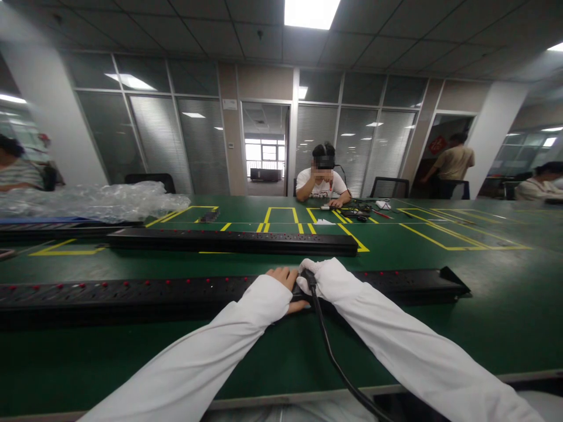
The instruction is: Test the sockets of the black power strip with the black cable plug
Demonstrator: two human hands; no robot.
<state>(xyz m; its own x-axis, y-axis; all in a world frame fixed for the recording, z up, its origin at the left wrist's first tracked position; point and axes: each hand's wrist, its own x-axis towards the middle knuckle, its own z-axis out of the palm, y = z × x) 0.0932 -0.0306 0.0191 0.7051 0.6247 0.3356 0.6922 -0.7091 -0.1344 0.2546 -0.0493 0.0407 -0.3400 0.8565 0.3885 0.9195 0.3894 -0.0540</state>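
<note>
Both hands [299, 284] meet on the power strip [176, 290] — cable [328, 346] gripped.

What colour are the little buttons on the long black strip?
Red; the buttons on the power strip show best in the head view.

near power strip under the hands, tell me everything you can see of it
The near power strip is a very long, flat black bar, plastic or metal by its look, lying flat across the green table, parallel to its front edge. Small red dots run along its top among the sockets. Its right end is angled. The left hand rests on it; the right hand grips a black cable at it. A second strip lies behind, apart.
</note>
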